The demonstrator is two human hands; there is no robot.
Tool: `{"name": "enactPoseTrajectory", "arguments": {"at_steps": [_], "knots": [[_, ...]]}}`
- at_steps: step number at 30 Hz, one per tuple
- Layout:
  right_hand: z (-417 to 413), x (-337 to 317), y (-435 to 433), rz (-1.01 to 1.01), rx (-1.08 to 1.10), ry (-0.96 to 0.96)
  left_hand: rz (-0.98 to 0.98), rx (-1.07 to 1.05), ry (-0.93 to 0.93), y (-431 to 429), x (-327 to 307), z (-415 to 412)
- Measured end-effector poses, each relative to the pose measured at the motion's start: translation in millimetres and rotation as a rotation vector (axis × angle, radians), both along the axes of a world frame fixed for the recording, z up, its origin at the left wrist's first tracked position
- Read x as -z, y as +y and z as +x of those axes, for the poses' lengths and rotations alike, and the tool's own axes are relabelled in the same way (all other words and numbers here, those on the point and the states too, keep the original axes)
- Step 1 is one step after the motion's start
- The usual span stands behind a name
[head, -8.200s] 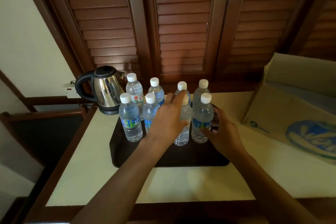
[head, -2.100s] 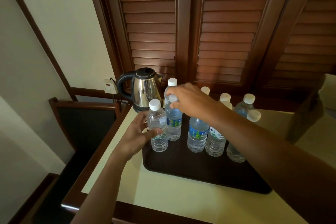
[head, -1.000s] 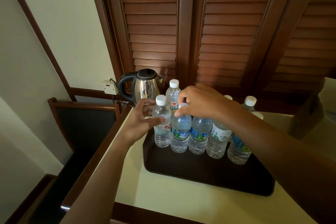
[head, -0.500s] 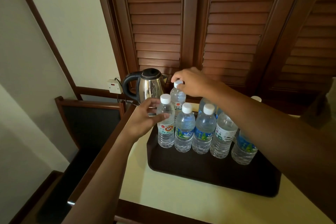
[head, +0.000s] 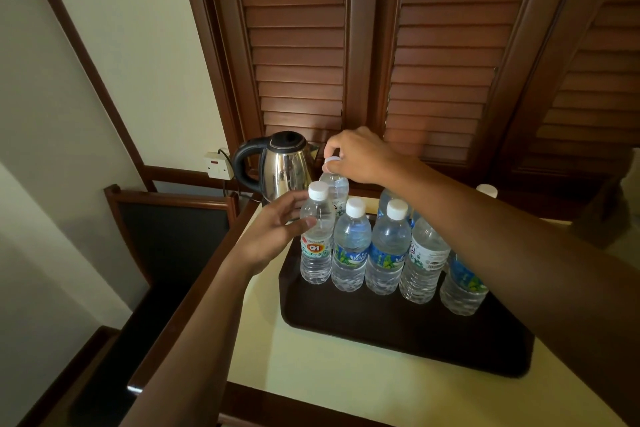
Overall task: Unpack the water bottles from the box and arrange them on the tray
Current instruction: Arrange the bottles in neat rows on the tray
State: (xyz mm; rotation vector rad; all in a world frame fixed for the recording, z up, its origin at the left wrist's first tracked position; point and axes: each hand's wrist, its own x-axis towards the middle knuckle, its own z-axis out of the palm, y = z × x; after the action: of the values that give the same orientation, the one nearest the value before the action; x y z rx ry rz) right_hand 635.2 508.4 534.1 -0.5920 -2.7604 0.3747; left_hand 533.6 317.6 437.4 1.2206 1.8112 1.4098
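So there's a dark brown tray (head: 398, 333) sitting on a cream-topped table (head: 311, 371) with a wood edge, and the water bottles are all standing upright on it, bunched along the far side. Front row has five of them side by side, pretty much touching — the leftmost one (head: 316, 236) has a red and white "Q1" label, the next two (head: 349, 246) have blue and green labels, then one with a mostly white label (head: 424, 256), then another blue-labelled one (head: 462, 282) half hidden under the right forearm. The left hand (head: 273, 232) is curled loosely around the side of the Q1 bottle, thumb across the front and fingers behind it, so it's gripping that one. The right hand (head: 360, 156) reaches over the row and pinches the white cap of a back-row bottle (head: 334, 187) between fingertips and thumb — that bottle stands right behind the Q1 one. More bottles sit in the back row but the arm covers most of them; one white cap (head: 486, 190) pokes out at the far right. A shiny steel kettle (head: 280, 170) with a black handle stands just beyond the tray's left corner, near a wall socket (head: 219, 165), and dark louvred shutters (head: 433, 62) fill the background. The box is barely visible at the right edge, too dark to make out.
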Motion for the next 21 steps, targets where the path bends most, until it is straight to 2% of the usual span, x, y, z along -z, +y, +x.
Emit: {"name": "enactPoseTrajectory", "arguments": {"at_steps": [12,16,21], "knots": [[38,-9,3,-0.089,-0.009,-0.022,0.047,-0.027,0.006,0,-4,5],[79,-19,-7,-0.137,-0.074,-0.186,0.108,-0.038,0.033,-2,-16,4],[129,-23,-8,-0.147,-0.058,-0.321,0.168,-0.183,0.122,21,-50,1]]}}
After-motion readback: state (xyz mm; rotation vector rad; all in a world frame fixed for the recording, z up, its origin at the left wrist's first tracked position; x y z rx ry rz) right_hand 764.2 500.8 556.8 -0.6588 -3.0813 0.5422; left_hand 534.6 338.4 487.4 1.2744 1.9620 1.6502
